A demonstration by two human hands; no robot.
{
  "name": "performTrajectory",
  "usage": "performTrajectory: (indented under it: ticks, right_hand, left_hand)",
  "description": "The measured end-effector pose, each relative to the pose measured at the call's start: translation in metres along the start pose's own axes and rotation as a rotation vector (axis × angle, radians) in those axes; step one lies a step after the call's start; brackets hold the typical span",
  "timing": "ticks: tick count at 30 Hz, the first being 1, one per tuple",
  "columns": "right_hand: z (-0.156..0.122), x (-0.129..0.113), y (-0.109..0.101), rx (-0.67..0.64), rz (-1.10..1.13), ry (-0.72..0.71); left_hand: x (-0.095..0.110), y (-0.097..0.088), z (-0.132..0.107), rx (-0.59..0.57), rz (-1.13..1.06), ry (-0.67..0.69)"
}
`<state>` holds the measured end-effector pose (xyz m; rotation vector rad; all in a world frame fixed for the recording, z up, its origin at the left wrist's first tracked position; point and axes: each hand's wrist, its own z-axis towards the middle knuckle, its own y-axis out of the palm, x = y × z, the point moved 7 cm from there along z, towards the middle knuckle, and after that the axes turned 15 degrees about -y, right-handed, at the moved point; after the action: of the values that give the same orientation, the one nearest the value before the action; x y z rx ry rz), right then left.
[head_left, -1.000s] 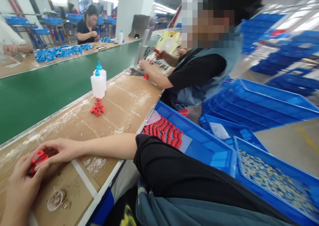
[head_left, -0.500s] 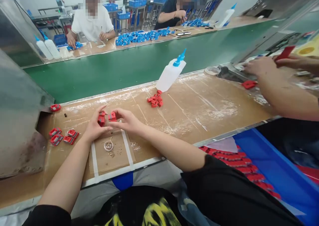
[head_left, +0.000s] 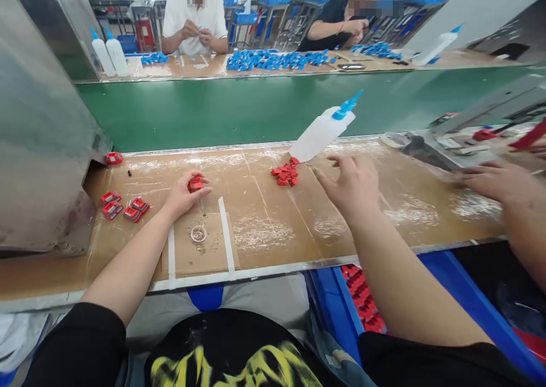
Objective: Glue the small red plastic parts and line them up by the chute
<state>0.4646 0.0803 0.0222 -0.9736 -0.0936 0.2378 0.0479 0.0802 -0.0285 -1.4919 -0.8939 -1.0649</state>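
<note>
My left hand (head_left: pixel 182 197) is closed around a small red plastic part (head_left: pixel 195 183), held above the bench near the upper edge of a taped board (head_left: pixel 213 250). My right hand (head_left: pixel 357 189) is empty, its thumb and fingers apart and reaching over the bench. Just left of its thumb lies a pile of small red pieces (head_left: pixel 285 173). A white squeeze bottle (head_left: pixel 319 135) with a blue nozzle leans behind that pile. On the board sits a small round dish (head_left: pixel 198 234). Several red-and-grey parts (head_left: pixel 136 209) rest in little groups at the left.
A metal housing (head_left: pixel 42 148) borders the bench on the left. At right, a co-worker's hand (head_left: pixel 503 183) is over the bench. A blue bin (head_left: pixel 336 296) of red parts stands below the front edge. Two people sit beyond the green divider (head_left: pixel 205 111), near blue pieces (head_left: pixel 273 60).
My right hand has left the left hand and moved right, opening; the red part it held is gone from it. My left hand keeps a red part. The view has shifted.
</note>
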Motion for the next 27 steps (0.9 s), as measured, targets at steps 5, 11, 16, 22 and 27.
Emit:
performTrajectory:
  ticks: [5, 11, 16, 22, 27]
  right_hand:
    - [0.037, -0.209, 0.03, -0.395, 0.771, -0.548]
    - [0.005, -0.293, 0.038, -0.55, 0.935, -0.919]
    - [-0.01, -0.295, 0.039, -0.587, 0.941, -1.001]
    - [-0.016, -0.299, 0.038, -0.673, 1.156, -0.972]
    - [0.002, -0.273, 0.046, -0.488, 1.4, -0.689]
  left_hand:
    - [-0.005, -0.003, -0.002, -0.023, -0.007, -0.049]
    - [-0.003, -0.011, -0.003, 0.107, 0.037, 0.031]
    - [-0.007, -0.007, 0.001, 0.126, 0.037, -0.019]
    - [-0.001, -0.007, 0.0, 0.165, 0.099, -0.031]
    - [-0.001, -0.003, 0.0, 0.131, 0.224, -0.024]
